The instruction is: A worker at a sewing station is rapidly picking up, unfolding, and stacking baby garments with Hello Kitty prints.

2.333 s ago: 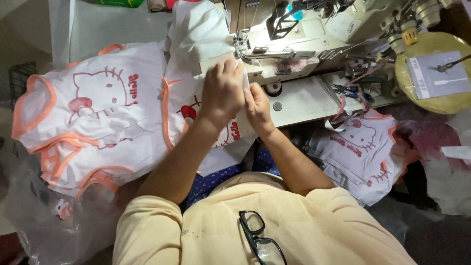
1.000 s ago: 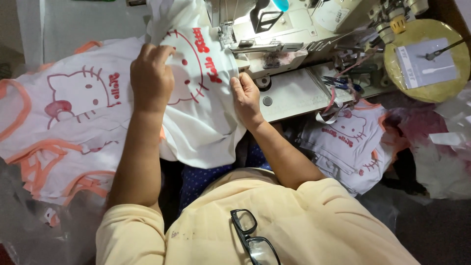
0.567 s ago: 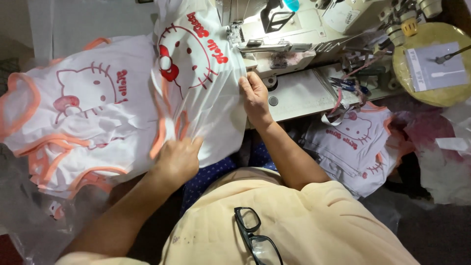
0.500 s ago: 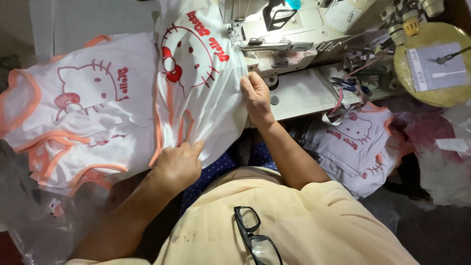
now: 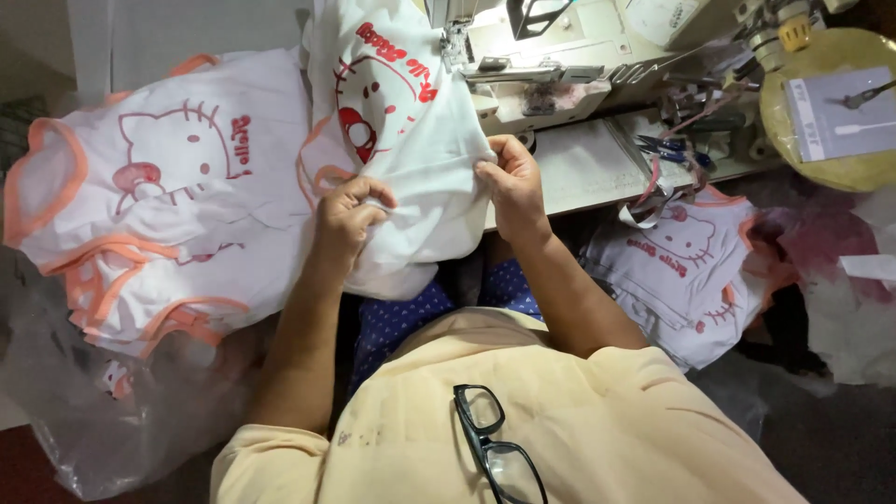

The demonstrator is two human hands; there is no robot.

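Note:
A small white garment [image 5: 411,121] with a red cartoon-cat print and orange trim hangs from the sewing machine [image 5: 551,47] down toward my lap. My left hand [image 5: 345,217] is closed on a bunch of its cloth at the lower left. My right hand [image 5: 509,182] pinches its right edge, just below the machine's needle area. Both hands hold the same piece, about a hand's width apart.
A stack of similar white garments with orange trim [image 5: 159,187] lies to the left on clear plastic [image 5: 84,392]. More printed pieces [image 5: 681,261] hang low on the right. A yellow round thing [image 5: 831,103] sits at far right. Black glasses [image 5: 495,448] hang from my shirt.
My left hand has risen from the garment's lower hem to grip cloth higher up. The garment is now bunched between both hands; my right hand has closed on its edge.

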